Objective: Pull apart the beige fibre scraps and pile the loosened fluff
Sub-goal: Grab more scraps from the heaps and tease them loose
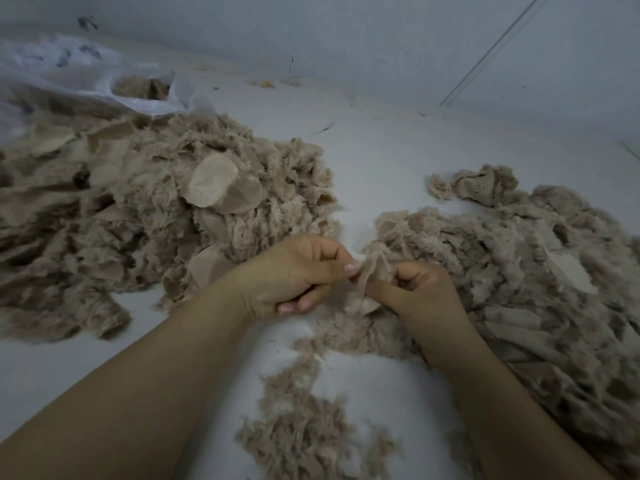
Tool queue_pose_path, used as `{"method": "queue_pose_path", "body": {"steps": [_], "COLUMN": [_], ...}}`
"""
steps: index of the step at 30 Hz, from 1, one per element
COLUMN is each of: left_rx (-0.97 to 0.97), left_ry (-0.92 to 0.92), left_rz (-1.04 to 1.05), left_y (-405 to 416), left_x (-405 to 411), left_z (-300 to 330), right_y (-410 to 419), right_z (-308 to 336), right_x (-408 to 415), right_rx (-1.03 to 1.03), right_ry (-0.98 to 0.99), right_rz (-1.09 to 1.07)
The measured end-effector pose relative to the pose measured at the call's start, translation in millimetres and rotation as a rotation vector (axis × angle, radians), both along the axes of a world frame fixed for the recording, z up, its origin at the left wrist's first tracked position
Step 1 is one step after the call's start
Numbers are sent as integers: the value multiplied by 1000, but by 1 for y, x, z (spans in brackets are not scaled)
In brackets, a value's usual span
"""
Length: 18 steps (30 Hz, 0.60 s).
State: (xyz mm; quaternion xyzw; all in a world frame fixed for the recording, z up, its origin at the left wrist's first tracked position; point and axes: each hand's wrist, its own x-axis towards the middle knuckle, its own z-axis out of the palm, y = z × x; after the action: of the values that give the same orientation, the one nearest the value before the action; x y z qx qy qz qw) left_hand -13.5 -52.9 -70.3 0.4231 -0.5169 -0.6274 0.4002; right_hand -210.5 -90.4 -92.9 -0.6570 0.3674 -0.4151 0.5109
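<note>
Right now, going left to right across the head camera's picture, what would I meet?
Big beige pile → left hand → scrap pinched between both hands → right hand → second beige pile.

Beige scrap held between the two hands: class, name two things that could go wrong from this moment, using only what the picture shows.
1. The left hand and right hand pinch the scrap close together, so it may slip free rather than tear.
2. The left pile and right pile look alike; loosened fluff could land among unpicked scraps.
</note>
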Motion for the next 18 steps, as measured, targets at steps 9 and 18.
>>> {"method": "queue_pose_path", "body": {"steps": [9, 18], "left_rx": [-1, -69], "left_ry": [5, 0], "left_rz": [393, 359], "left_y": [-5, -6], "left_x": [-31, -1], "left_z": [-6, -1], "right_y": [1, -1], "right_z": [-3, -2], "right_x": [1, -4], "right_rx": [-44, 62], "right_ry": [77, -77], "right_rz": [113, -38]}}
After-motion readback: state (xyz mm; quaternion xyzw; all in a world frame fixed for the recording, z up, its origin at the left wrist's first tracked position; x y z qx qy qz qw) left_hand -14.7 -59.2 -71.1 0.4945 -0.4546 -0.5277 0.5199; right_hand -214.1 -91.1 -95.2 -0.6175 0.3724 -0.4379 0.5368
